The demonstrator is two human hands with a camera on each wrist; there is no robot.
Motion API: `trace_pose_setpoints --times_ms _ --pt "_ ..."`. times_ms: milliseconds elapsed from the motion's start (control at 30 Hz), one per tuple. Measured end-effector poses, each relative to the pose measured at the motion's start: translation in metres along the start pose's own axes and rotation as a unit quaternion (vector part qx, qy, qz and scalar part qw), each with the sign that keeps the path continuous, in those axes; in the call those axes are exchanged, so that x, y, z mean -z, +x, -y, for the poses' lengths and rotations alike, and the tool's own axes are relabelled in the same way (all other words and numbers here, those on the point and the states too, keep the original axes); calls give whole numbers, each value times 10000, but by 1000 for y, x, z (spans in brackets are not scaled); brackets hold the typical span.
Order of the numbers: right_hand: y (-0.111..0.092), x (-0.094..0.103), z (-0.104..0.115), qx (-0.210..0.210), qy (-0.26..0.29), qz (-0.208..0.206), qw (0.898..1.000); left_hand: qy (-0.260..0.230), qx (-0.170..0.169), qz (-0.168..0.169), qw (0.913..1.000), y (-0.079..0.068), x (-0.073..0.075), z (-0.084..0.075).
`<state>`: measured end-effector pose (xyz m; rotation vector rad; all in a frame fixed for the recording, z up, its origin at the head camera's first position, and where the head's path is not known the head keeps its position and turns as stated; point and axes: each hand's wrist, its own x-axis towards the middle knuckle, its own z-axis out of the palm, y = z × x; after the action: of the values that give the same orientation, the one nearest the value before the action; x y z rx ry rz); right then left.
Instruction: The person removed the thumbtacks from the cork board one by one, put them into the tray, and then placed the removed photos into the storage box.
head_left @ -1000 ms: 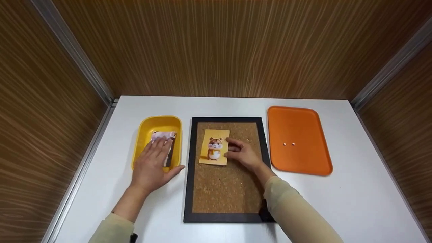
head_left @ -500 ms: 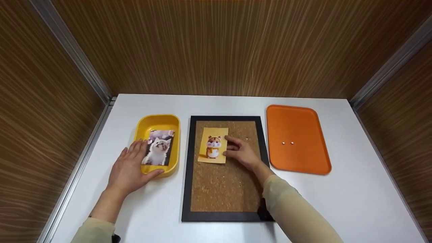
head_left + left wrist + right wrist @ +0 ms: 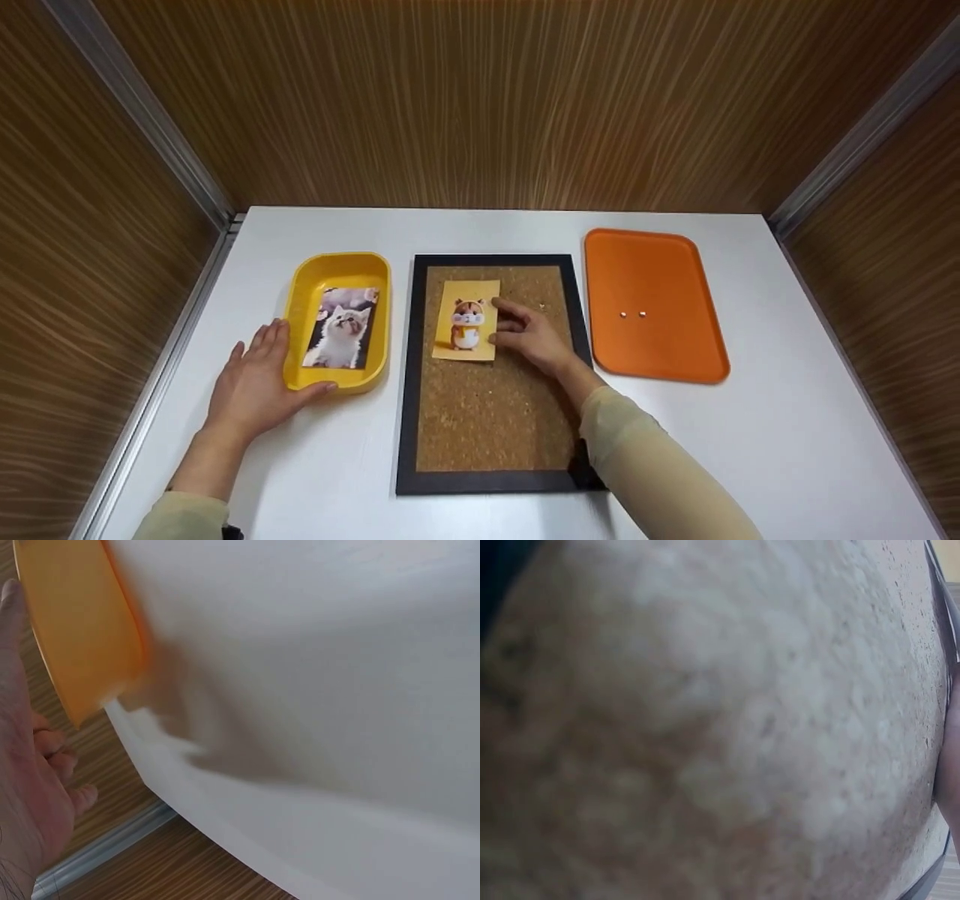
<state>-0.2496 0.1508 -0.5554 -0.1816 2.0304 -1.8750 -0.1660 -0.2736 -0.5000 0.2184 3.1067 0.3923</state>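
Observation:
My right hand has curled fingers at the right edge of a yellow picture card with a cartoon hamster, holding it over the upper left of a black-framed cork board. The right wrist view is filled with blurred cork; only a sliver of the hand shows at its right edge. My left hand lies at the near-left side of a yellow container, fingers extended along its outer wall and thumb at the front rim. Inside the container lies a kitten photo.
An orange tray sits right of the board, with two small shiny pins on it. Wood-grain panels enclose the white table at the back and sides.
The left hand has moved left and down off the kitten photo to the container's side, uncovering the photo. The right hand and hamster card keep their place on the board.

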Motion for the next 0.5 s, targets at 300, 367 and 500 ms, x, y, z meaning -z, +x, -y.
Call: trace_pose_setpoints --times_ms 300,367,500 --pt "-4 -1 13 46 210 66 9997 -124 291 271 9991 -1 2 6" --pt "-2 -1 9 75 203 23 9998 -180 328 347 9987 -2 1 6" --pt "2 0 5 91 162 -98 9998 -224 305 397 9985 -2 1 7"
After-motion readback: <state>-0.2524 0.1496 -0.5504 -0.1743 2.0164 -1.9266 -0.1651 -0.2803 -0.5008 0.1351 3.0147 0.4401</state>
